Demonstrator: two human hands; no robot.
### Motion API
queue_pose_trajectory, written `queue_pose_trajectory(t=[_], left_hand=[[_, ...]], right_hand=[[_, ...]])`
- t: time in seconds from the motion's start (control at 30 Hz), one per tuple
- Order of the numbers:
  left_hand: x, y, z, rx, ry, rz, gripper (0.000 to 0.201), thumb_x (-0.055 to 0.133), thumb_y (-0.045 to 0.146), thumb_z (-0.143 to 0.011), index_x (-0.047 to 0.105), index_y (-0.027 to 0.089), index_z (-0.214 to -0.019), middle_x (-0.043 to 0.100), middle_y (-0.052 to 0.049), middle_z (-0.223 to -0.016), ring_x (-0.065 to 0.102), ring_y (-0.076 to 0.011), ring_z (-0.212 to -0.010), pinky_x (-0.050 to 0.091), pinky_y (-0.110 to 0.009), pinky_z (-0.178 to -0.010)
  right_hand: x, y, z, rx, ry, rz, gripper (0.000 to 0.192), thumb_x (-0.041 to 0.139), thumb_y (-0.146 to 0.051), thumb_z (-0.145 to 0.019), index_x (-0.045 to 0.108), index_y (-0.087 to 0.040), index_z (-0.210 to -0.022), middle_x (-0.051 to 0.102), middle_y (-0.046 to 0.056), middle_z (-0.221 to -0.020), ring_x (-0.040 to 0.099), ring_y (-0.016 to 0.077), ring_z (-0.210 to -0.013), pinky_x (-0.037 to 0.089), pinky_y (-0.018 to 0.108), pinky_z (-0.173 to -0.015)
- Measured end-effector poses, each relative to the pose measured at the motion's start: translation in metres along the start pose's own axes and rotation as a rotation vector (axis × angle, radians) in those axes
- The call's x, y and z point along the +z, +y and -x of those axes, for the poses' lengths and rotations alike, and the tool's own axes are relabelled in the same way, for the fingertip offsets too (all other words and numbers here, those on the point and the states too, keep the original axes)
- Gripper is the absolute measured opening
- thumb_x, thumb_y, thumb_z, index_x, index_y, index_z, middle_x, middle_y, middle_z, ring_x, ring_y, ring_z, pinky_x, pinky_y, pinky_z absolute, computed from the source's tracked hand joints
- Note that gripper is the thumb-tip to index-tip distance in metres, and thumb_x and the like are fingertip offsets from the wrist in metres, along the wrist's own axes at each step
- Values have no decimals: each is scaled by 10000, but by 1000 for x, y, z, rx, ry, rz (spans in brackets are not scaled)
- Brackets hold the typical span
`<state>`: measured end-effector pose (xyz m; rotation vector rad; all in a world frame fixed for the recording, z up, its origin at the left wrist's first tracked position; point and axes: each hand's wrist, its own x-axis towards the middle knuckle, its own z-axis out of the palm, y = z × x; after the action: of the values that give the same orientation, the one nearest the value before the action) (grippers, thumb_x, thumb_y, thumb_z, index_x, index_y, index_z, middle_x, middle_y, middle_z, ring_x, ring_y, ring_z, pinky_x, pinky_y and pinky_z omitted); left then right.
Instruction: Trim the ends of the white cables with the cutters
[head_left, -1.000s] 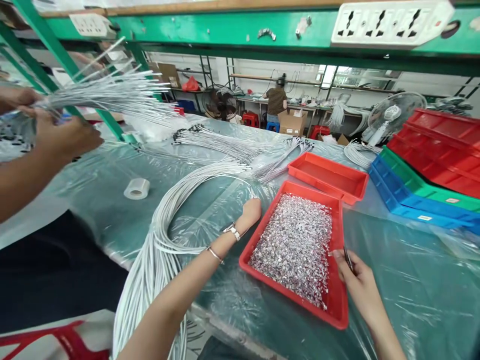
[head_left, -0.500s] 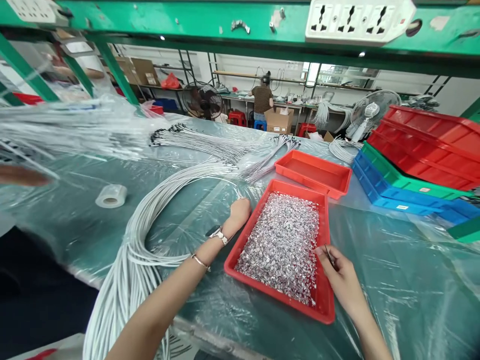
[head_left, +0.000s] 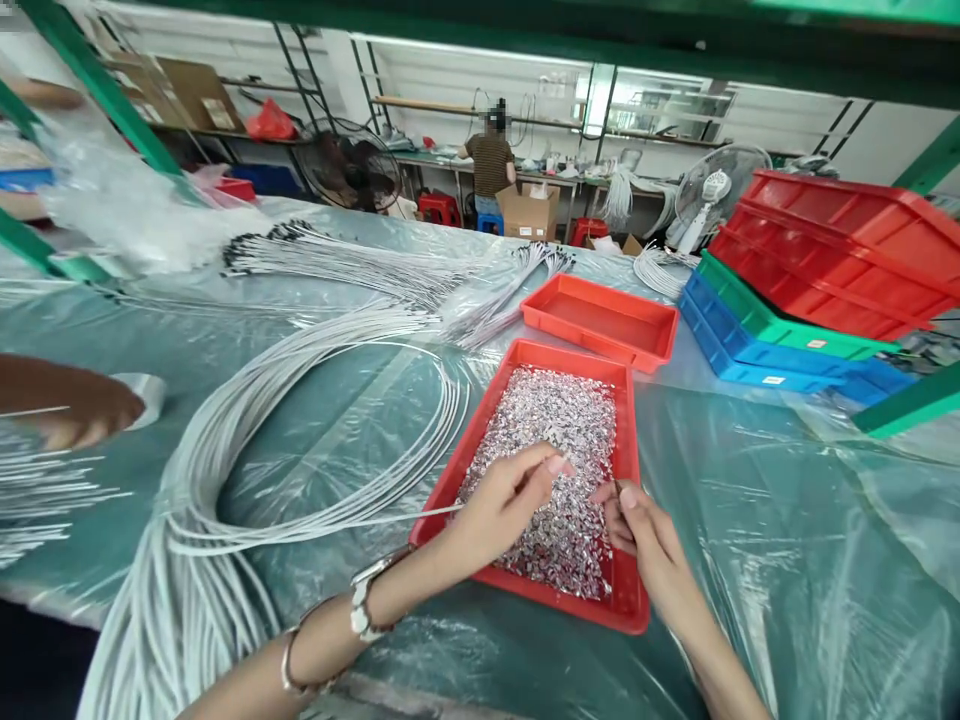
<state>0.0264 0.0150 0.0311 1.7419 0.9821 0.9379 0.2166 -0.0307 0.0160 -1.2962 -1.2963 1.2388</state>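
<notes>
Red tray (head_left: 634,455) under both hands; left hand (head_left: 504,503) seemingly pinching white wire (head_left: 315,520)

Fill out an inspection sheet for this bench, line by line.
Surface: green table under wrinkled clear plastic sheet.
Job's things: red tray of small shiny metal pieces; one white wire led into the left hand.
Clutter: empty red tray; tape roll, partly hidden.
Grips: left hand pinches the wire over the tray; right hand pinches a small thin item, too small to identify.
Cables: white wire bundle looped across the table; more wires with dark ends behind.
Surroundings: stacked red, green, blue bins; fan; co-worker's hand at left; person far back.
</notes>
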Motion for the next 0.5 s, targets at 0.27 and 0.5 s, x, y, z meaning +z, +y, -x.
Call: queue_pose_trajectory(t=[0.27, 0.5], left_hand=[[8, -7, 14, 0, -87, 116, 283, 379, 384, -1015, 537, 180, -899, 376, 61, -627, 342, -96, -536, 270, -229, -489], [9, -7, 24, 29, -98, 160, 205, 428, 324, -1007, 515, 196, -873, 444, 49, -663, 394, -91, -570, 298, -219, -505]], right_hand=[[14, -5, 11, 104, -159, -212, 373, 428, -541, -977, 526, -187, -912, 321, -55, -671, 267, 121, -568, 248, 256, -526], [16, -3, 18, 125, -239, -200, 336, 398, -527, -1001, 504, -213, -948, 318, -52, -697, 292, 128, -594, 272, 271, -558]])
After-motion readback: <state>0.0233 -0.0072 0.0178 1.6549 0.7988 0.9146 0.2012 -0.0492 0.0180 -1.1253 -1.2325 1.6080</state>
